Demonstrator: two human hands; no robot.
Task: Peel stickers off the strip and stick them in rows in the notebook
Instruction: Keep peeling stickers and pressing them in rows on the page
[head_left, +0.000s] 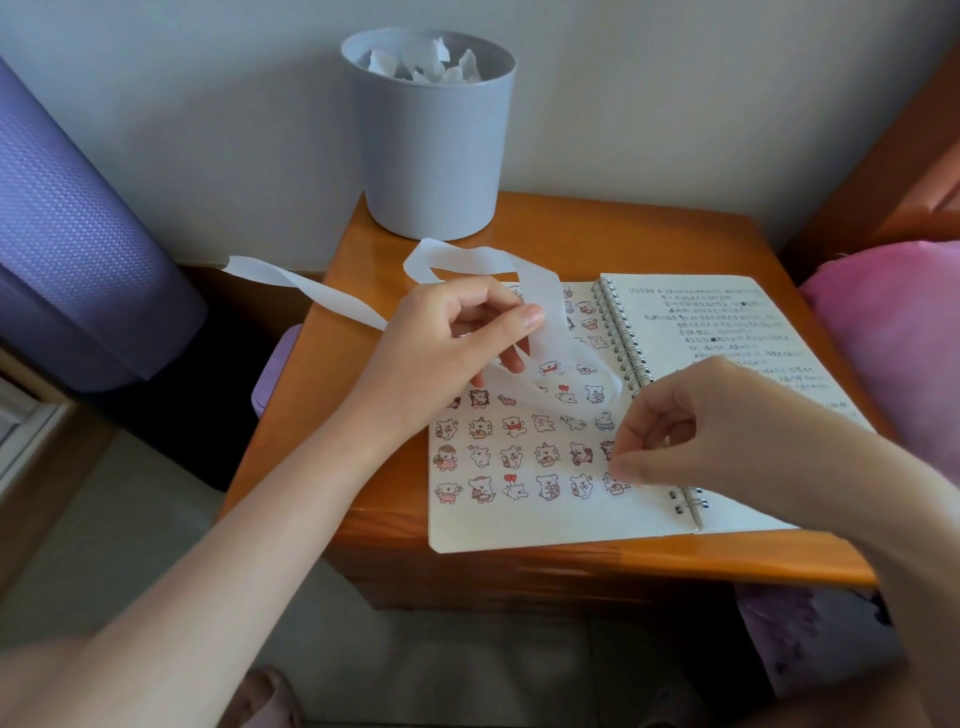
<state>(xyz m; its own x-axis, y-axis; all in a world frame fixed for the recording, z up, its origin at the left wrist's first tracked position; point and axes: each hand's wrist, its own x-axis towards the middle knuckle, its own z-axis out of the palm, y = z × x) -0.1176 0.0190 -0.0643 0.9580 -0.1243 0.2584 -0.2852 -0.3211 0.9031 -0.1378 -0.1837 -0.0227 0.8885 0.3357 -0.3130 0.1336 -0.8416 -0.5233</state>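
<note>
While gripping strip (545, 306) in left hand (447, 343) at 11 o'clock above notebook (519, 525), pinches sticker (616, 487) onto bottom row's end, 5 o'clock of left page, with right hand (691, 421). Judged well advanced, with several rows filled and only foot margin blank; cannot tell what remains on strip.

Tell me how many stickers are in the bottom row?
6 stickers, side by side across the notebook's left page. The sixth, nearest the spiral, lies at the right hand's fingertips, which may hide another.
</note>
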